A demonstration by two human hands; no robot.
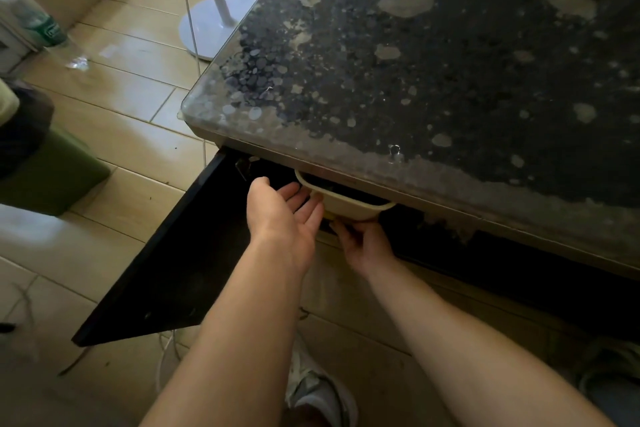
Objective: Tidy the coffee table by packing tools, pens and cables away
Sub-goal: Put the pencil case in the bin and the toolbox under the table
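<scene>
A cream plastic container (349, 206) sticks out from under the front edge of the coffee table (433, 80), on the dark lower shelf (194, 253). Its contents are hidden in shadow. My left hand (282, 215) lies open with straight fingers against the container's left end. Under the container's front, my right hand (365, 243) grips it from below with curled fingers. The tabletop is dark speckled stone under glass and carries no loose objects in view.
A white fan stand (216, 24) with its cable stands on the tiled floor beyond the table's left corner. A green box (52, 180) sits at the left. A plastic bottle (48, 28) lies far left. White cable and my shoe (318, 392) are below.
</scene>
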